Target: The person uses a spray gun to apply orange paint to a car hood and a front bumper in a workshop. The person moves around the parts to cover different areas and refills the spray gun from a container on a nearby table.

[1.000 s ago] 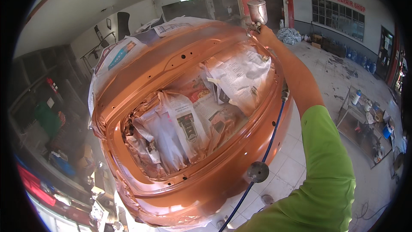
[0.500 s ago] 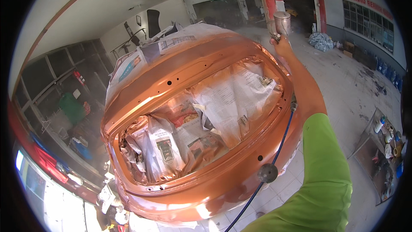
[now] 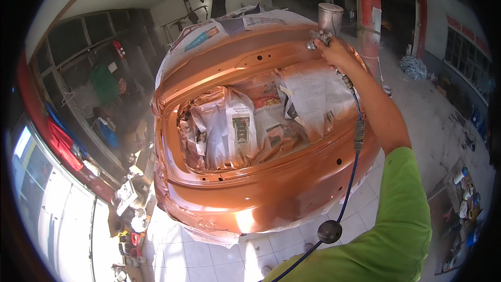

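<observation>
My right hand is wrapped round a metal spray gun with a paint-stained silver cup on top. The gun hangs above the upper right part of a copper-orange car body panel, its nozzle end pointing left. A blue air hose runs from the gun's handle down past my green sleeve, with a dark round ball on it. Newspaper masking, tinted with orange overspray, fills the panel's large opening. My left hand is out of view.
More masking paper covers the car beyond the panel. A red pillar rises at the right, past the gun. Cluttered cans and bottles stand at the far right. Boxes and loose items line the left wall.
My right hand has carried the spray gun leftward, from beyond the panel's right edge to over its upper right part. The view has swung left, so the panel sits further right.
</observation>
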`<control>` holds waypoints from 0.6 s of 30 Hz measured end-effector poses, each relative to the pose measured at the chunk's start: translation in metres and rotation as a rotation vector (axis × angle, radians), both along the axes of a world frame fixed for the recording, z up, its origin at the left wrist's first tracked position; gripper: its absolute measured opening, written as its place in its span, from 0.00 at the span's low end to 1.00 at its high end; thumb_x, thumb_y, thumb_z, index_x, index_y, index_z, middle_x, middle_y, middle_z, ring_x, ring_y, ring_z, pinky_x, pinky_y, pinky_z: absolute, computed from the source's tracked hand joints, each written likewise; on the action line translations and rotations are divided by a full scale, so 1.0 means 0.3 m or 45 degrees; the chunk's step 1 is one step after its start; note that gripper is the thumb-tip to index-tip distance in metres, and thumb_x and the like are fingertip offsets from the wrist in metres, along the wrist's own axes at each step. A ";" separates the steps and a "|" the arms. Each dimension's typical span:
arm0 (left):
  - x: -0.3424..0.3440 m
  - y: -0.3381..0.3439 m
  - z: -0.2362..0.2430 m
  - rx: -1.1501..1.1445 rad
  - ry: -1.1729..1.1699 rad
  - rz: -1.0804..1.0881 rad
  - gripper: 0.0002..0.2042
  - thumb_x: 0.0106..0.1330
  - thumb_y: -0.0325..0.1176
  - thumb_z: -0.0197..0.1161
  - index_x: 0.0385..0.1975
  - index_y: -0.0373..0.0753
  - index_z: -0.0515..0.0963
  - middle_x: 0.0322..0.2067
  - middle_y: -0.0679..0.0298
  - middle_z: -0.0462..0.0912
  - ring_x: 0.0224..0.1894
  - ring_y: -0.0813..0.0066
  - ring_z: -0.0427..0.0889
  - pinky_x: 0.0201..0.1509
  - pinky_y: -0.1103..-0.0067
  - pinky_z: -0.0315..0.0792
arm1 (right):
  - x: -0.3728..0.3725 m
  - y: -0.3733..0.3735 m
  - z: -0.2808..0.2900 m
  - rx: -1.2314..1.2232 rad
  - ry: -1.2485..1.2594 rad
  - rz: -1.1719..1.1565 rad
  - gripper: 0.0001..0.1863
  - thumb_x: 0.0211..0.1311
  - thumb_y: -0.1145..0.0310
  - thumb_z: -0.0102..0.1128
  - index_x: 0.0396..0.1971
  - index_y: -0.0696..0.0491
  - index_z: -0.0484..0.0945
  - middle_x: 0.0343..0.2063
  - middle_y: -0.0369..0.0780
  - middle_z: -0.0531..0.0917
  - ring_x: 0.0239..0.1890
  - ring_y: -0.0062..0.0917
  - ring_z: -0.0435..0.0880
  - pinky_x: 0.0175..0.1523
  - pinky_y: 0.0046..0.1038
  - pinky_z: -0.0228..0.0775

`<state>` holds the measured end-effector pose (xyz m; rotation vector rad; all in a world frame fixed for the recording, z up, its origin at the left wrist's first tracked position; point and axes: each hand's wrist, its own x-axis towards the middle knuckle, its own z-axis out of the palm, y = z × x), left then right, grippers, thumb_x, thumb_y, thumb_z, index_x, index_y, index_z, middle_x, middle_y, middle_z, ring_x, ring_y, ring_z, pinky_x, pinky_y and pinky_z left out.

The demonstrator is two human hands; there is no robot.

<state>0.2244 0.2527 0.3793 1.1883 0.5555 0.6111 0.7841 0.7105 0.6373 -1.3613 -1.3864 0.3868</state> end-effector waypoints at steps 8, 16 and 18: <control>-0.365 -0.134 -0.067 -0.161 -0.243 0.084 0.14 0.61 0.30 0.75 0.42 0.28 0.86 0.28 0.57 0.84 0.26 0.74 0.75 0.29 0.76 0.65 | -0.701 -0.102 0.048 -0.012 -0.099 0.195 0.23 0.73 0.62 0.58 0.58 0.59 0.64 0.29 0.45 0.79 0.08 0.23 0.68 0.10 0.31 0.55; -0.577 -0.307 -0.148 0.085 -0.269 0.179 0.17 0.62 0.33 0.73 0.45 0.27 0.85 0.24 0.58 0.83 0.23 0.72 0.75 0.27 0.73 0.66 | -1.315 -0.109 0.033 0.051 -0.193 0.375 0.25 0.70 0.64 0.62 0.57 0.62 0.64 0.33 0.50 0.81 0.15 0.29 0.76 0.11 0.33 0.59; -0.582 -0.365 -0.173 0.083 -0.314 0.258 0.19 0.61 0.34 0.73 0.46 0.26 0.85 0.24 0.61 0.82 0.23 0.73 0.75 0.30 0.74 0.67 | -1.448 -0.120 0.043 0.033 -0.210 0.420 0.24 0.69 0.65 0.63 0.56 0.61 0.66 0.31 0.49 0.81 0.15 0.29 0.77 0.11 0.33 0.60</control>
